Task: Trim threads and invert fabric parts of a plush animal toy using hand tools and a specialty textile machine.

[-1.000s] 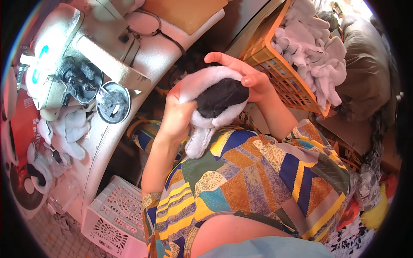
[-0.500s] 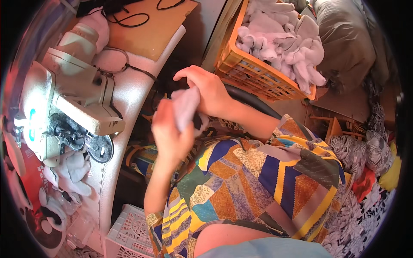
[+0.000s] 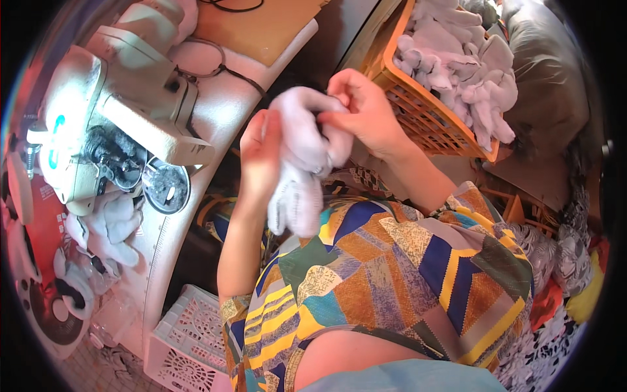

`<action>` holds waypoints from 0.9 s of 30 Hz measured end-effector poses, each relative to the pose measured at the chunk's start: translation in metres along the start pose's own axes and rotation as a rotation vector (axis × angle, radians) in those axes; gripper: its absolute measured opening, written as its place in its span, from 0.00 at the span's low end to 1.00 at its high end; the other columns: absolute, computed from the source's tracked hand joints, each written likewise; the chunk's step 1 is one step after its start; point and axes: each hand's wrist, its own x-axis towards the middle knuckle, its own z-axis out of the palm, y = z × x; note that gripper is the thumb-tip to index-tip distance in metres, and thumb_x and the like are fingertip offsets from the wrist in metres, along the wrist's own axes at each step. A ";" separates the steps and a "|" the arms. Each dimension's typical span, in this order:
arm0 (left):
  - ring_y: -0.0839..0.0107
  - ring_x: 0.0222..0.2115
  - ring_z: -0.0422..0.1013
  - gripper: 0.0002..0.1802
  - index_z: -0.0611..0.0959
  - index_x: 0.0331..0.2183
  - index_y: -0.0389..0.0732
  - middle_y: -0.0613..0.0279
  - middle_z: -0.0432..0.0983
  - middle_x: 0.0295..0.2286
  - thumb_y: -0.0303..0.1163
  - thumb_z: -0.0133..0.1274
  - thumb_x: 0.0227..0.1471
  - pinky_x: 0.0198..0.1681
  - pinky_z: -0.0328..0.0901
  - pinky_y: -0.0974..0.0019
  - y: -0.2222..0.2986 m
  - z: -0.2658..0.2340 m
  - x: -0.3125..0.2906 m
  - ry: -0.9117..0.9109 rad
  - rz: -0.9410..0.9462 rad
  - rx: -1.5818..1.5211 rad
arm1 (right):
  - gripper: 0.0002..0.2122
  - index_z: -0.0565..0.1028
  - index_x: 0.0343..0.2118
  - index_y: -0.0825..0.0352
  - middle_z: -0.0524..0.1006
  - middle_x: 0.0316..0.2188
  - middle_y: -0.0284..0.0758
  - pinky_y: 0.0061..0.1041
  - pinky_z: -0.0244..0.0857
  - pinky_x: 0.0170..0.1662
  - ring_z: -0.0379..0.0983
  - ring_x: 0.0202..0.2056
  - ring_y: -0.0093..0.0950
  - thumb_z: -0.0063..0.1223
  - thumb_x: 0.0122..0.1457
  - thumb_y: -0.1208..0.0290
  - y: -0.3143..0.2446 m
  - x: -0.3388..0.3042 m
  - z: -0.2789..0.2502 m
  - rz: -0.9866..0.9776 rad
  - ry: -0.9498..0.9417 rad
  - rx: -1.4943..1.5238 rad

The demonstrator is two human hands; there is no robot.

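A pale, fluffy white glove [image 3: 304,130] hangs between my two hands above my lap. Its ribbed, knitted finger parts [image 3: 294,202] dangle below, and the upper part is opened into a loop. My left hand [image 3: 261,144] holds the left side of the glove, fingers pointing up along it; its fingertips are slightly blurred. With thumb and fingers, my right hand [image 3: 359,108] pinches the upper right edge.
On the left, a lit sewing machine [image 3: 140,91] stands on a white table [image 3: 225,98], with more white gloves [image 3: 111,225] beside it. An orange crate [image 3: 428,121] heaped with gloves [image 3: 457,65] stands at the far right. Below the table is a white plastic basket [image 3: 189,326].
The glove, bunched up between my hands before, is now spread open with its fingers hanging down. My right hand has moved right and both hands are farther apart. The whole view has shifted.
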 end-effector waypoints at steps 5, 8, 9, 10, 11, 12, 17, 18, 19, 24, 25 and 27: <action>0.73 0.36 0.70 0.24 0.72 0.43 0.35 0.58 0.72 0.36 0.47 0.37 0.59 0.40 0.65 0.69 0.012 -0.002 -0.006 -0.047 -0.298 -0.470 | 0.11 0.70 0.34 0.66 0.70 0.30 0.31 0.25 0.63 0.37 0.67 0.32 0.24 0.58 0.46 0.76 -0.040 0.000 -0.003 -0.582 -0.142 -0.591; 0.73 0.35 0.71 0.25 0.72 0.43 0.35 0.58 0.72 0.36 0.48 0.36 0.59 0.39 0.66 0.69 0.023 0.011 -0.010 -0.104 -0.427 -0.629 | 0.17 0.73 0.35 0.66 0.74 0.36 0.37 0.33 0.63 0.42 0.69 0.37 0.34 0.65 0.43 0.65 -0.043 -0.003 -0.003 -0.714 -0.324 -0.805; 0.74 0.34 0.71 0.25 0.72 0.42 0.35 0.58 0.73 0.35 0.49 0.36 0.59 0.38 0.66 0.70 0.028 0.015 -0.010 -0.125 -0.472 -0.675 | 0.18 0.74 0.35 0.66 0.74 0.35 0.37 0.31 0.64 0.41 0.70 0.36 0.33 0.66 0.42 0.65 -0.035 -0.005 -0.008 -0.691 -0.287 -0.813; 0.73 0.34 0.71 0.26 0.73 0.43 0.35 0.57 0.73 0.35 0.49 0.37 0.58 0.39 0.66 0.70 0.020 0.009 -0.008 -0.156 -0.471 -0.612 | 0.19 0.74 0.35 0.67 0.75 0.33 0.37 0.29 0.64 0.41 0.71 0.35 0.31 0.67 0.41 0.65 -0.032 -0.006 -0.013 -0.669 -0.253 -0.822; 0.72 0.33 0.72 0.26 0.73 0.43 0.35 0.56 0.74 0.35 0.49 0.37 0.58 0.40 0.66 0.69 0.003 -0.001 -0.005 -0.187 -0.471 -0.548 | 0.16 0.75 0.34 0.68 0.76 0.29 0.33 0.23 0.65 0.36 0.72 0.31 0.23 0.66 0.43 0.68 -0.043 -0.014 -0.017 -0.309 -0.149 -0.662; 0.72 0.33 0.72 0.27 0.73 0.44 0.35 0.55 0.75 0.34 0.50 0.38 0.57 0.40 0.66 0.69 -0.004 -0.005 -0.002 -0.221 -0.474 -0.485 | 0.11 0.75 0.32 0.69 0.77 0.27 0.29 0.18 0.64 0.32 0.71 0.28 0.17 0.63 0.46 0.73 -0.044 -0.013 -0.018 -0.366 0.002 -0.336; 0.79 0.34 0.68 0.20 0.73 0.43 0.34 0.65 0.73 0.34 0.40 0.42 0.58 0.36 0.65 0.72 -0.003 0.025 -0.018 -0.449 -0.375 -0.049 | 0.13 0.75 0.40 0.70 0.75 0.29 0.27 0.13 0.58 0.30 0.63 0.26 0.13 0.58 0.52 0.70 -0.093 -0.019 -0.042 -0.500 0.198 -0.604; 0.78 0.33 0.68 0.20 0.73 0.43 0.35 0.64 0.73 0.34 0.41 0.42 0.58 0.36 0.65 0.72 0.001 0.031 -0.020 -0.494 -0.392 -0.059 | 0.16 0.74 0.42 0.70 0.75 0.31 0.28 0.13 0.57 0.30 0.62 0.27 0.13 0.57 0.53 0.68 -0.101 -0.021 -0.048 -0.521 0.104 -0.600; 0.78 0.32 0.68 0.20 0.73 0.42 0.35 0.64 0.73 0.33 0.41 0.41 0.58 0.36 0.65 0.72 0.001 0.036 -0.019 -0.557 -0.408 -0.079 | 0.18 0.72 0.45 0.71 0.74 0.34 0.28 0.13 0.56 0.31 0.61 0.27 0.13 0.57 0.53 0.66 -0.108 -0.022 -0.055 -0.540 0.008 -0.596; 0.76 0.29 0.67 0.19 0.74 0.39 0.35 0.64 0.72 0.31 0.42 0.40 0.58 0.34 0.64 0.72 -0.016 0.036 -0.003 -0.695 -0.445 -0.150 | 0.27 0.64 0.53 0.69 0.70 0.46 0.32 0.21 0.57 0.49 0.65 0.44 0.22 0.57 0.52 0.64 -0.101 -0.025 -0.050 -0.483 -0.155 -0.478; 0.76 0.28 0.67 0.19 0.74 0.39 0.35 0.63 0.72 0.30 0.43 0.40 0.58 0.34 0.64 0.72 -0.021 0.034 -0.002 -0.682 -0.455 -0.158 | 0.26 0.64 0.53 0.68 0.70 0.47 0.32 0.23 0.56 0.52 0.65 0.47 0.24 0.57 0.52 0.67 -0.097 -0.028 -0.049 -0.448 -0.105 -0.484; 0.75 0.27 0.67 0.20 0.74 0.38 0.35 0.63 0.72 0.29 0.43 0.39 0.58 0.33 0.64 0.72 -0.030 0.030 -0.003 -0.645 -0.470 -0.168 | 0.25 0.64 0.53 0.68 0.69 0.48 0.32 0.25 0.56 0.54 0.64 0.49 0.25 0.57 0.51 0.72 -0.095 -0.033 -0.051 -0.376 0.052 -0.479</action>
